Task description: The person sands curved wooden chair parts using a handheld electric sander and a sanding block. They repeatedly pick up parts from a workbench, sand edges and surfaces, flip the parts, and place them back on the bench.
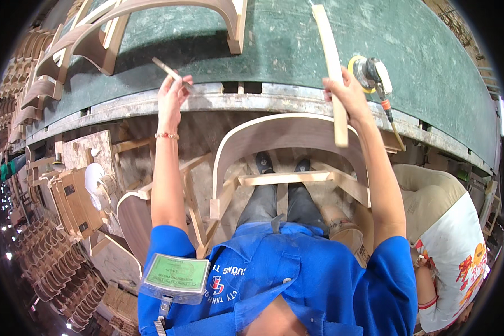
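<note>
My left hand (pixel 172 99) is closed on a thin, light stick-like tool (pixel 165 68) over the near edge of the bench. A small grey end shows past my fingers; its exact kind cannot be made out. My right hand (pixel 350 95) grips a long, slightly curved wooden strip (pixel 329 47). The strip slants from over the bench top down past the bench edge. Below it, between my arms, stands a chair frame (pixel 285 127) with a curved, dark-veneered back and pale legs and rail.
An orbital sander (pixel 369 74) with its hose rests on the green bench (pixel 280 56) beside my right hand. Curved chair frames (pixel 168 7) stand on the bench at far left. Left are a cardboard box (pixel 73 204) and stacked curved parts (pixel 56 274). A person's forearm (pixel 425 288) shows at right.
</note>
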A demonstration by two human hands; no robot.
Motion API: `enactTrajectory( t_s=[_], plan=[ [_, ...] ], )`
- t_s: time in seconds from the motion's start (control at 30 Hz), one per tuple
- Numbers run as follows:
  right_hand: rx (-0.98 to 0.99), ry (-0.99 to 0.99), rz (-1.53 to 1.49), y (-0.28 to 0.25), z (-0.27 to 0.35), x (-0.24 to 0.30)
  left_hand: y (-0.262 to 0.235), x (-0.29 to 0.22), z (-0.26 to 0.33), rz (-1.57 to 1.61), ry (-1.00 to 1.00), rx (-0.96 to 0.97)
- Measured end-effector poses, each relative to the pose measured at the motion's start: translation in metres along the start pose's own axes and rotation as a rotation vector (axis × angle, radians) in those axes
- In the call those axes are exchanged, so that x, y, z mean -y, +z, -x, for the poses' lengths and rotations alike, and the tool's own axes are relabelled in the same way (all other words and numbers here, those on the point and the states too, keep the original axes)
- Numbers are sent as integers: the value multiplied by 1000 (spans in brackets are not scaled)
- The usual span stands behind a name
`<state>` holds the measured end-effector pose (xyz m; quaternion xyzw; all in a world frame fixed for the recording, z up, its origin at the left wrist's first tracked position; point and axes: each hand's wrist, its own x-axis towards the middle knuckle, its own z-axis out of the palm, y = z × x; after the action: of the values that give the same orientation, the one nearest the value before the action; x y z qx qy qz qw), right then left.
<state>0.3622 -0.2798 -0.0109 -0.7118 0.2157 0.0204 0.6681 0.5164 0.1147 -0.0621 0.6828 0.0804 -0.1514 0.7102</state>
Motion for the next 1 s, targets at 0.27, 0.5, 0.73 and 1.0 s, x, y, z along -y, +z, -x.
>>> enactTrajectory(
  t_s=[0.27,0.5,0.73,1.0],
  plan=[
    [-489,-91,830,-99,96,-96,-28,53,89,-250,-117,284],
    [166,613,112,-165,169,-185,-35,152,210,-146,-686,486],
    [-19,739,-173,-134,201,-169,-47,100,251,19,-565,259],
    [225,263,-327,-167,384,47,-112,-133,389,-26,-265,533]
  ],
)
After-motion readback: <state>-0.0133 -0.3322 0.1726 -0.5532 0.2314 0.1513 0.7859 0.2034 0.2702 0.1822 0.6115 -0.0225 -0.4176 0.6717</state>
